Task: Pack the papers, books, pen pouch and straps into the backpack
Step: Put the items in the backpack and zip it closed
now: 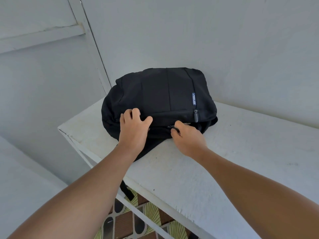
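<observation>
Zip step, prob. final: black fabric backpack (160,95) lies flat on white surface (224,152), left hand (133,125) w/ fingers spread pressing it, right hand (185,137) fingers pinching zipper pull (174,129); next needs steady pull along track.

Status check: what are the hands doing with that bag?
Left hand pressing black fabric backpack. Right hand pinching its zipper pull. Nothing in the way.

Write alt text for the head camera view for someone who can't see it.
A black backpack lies on a white table against a wall. The left hand presses on its near edge while the right hand pinches a zipper pull.
</observation>
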Demonstrator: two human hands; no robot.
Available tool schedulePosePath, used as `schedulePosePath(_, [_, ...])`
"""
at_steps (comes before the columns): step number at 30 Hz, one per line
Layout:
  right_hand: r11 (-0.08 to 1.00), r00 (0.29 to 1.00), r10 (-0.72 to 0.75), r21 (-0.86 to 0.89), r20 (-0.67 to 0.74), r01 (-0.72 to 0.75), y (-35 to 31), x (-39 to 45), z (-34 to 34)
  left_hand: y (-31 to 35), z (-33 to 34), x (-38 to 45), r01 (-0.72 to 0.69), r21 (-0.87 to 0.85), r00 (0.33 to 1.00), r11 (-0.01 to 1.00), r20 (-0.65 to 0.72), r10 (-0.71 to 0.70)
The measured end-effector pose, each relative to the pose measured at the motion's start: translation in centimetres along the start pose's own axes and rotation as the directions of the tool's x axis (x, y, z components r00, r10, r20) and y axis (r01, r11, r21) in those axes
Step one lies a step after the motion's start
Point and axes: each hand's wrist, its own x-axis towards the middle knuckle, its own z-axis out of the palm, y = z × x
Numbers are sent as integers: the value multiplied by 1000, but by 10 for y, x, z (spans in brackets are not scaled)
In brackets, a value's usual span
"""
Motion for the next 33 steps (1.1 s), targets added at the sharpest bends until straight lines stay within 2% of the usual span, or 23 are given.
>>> schedulePosePath(2, [1000, 1000, -11, 5, -14, 11, -7, 1, 2, -9, 4, 3, -13, -8, 1000, 1000, -20, 13])
schedulePosePath(5, [996, 982, -87, -47, -165, 80, -3, -2, -3, -29, 6, 1, -69, 63, 997, 996, 29, 67])
schedulePosePath(8, [976, 936, -159, -195, -313, 100, 32, -7, -20, -47, 7, 0, 13, 5, 1000, 1000, -4, -13])
schedulePosePath(11, [988, 964, -106, -132, -245, 76, 50, -13, -27, -52, 5, 6, -6, 74, 998, 997, 58, 1])
schedulePosePath(13, [1000, 980, 11, -16, -201, -15, 43, -13, -19, -48, 4, 5, 12, 100, 999, 995, 46, -16])
schedulePosePath(16, [993, 981, 107, 60, -162, -99, 32, -17, -5, -12, -3, -14, -71, 6, 993, 997, -97, 72])
schedulePosePath(18, [994, 984, 101, 65, -148, -92, 24, -21, 1, 21, -2, -28, -194, -62, 976, 979, -111, 186])
schedulePosePath(19, [994, 985, 92, 71, -147, -82, 20, -23, 3, 33, 0, -32, -204, -102, 977, 974, -84, 196])
schedulePosePath(21, [993, 987, 68, 105, -145, -53, 10, -28, 7, 43, 4, -33, -126, -161, 992, 979, -34, 122])
schedulePosePath(23, [990, 989, 38, 141, -145, -17, -1, -36, 13, 36, 7, -34, -75, -156, 997, 985, -43, 69])
schedulePosePath(29, [973, 963, -207, 69, -173, 222, -42, -68, 38, -21, 12, -53, -141, -6, 990, 990, 0, 141])
schedulePosePath(33, [944, 906, -329, -62, -266, 324, -19, -67, 25, -43, 3, -61, -153, 87, 986, 984, 82, 146])
